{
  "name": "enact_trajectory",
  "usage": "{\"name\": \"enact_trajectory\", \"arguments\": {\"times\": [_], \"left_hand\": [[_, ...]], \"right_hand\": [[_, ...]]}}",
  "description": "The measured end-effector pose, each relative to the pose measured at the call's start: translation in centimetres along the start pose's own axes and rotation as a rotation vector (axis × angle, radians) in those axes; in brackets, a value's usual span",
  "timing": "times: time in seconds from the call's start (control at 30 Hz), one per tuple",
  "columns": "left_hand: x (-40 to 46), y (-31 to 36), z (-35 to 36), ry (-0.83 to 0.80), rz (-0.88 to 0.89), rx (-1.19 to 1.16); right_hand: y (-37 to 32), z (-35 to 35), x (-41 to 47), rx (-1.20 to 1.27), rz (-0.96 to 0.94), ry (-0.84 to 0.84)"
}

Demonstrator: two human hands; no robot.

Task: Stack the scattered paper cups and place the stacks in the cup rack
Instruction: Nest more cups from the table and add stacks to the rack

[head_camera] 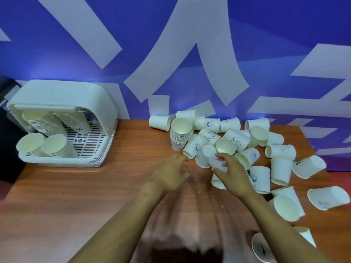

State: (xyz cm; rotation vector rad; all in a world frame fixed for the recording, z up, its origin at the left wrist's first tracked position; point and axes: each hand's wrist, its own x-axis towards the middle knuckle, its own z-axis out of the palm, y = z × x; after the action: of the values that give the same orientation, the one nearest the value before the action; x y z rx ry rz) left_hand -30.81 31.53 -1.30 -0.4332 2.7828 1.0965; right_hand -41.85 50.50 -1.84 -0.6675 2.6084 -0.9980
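In the head view, the person's right hand [230, 172] is closing around a single paper cup [218, 162] at the near edge of the scattered pile [247, 147] — fingers wrapped over its wall, thumb underneath, so the grip is clamped on that cup. The cup is lying tilted, its long axis running up and to the left, base end pointing toward the partial stack [180, 135] that is standing upright at the pile's left side. The left hand [171, 172] is hovering with fingers spread and nothing in it, just left of the held cup and nearer to that stack than the right hand is. The stack is lying beyond and left of the grip; to nest, the cup would probably need turning mouth-up first. The cup rack [62, 122] is sitting well apart on the wooden table [76, 186], far left — already holding several leaning stacks.
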Motion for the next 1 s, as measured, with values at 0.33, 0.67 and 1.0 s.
{"name": "enact_trajectory", "arguments": {"times": [0.33,0.67,1.0], "left_hand": [[7.6,3.8,2.8,-0.081,0.003,0.2],[11.2,4.6,6.7,-0.123,-0.031,0.347],[10.8,4.6,6.8,-0.06,-0.059,0.274]], "right_hand": [[5.3,-2.6,2.3,-0.151,-0.03,0.047],[10.4,-2.9,2.9,-0.209,0.003,-0.088],[10.4,-3.7,2.6,-0.199,0.011,-0.077]]}}
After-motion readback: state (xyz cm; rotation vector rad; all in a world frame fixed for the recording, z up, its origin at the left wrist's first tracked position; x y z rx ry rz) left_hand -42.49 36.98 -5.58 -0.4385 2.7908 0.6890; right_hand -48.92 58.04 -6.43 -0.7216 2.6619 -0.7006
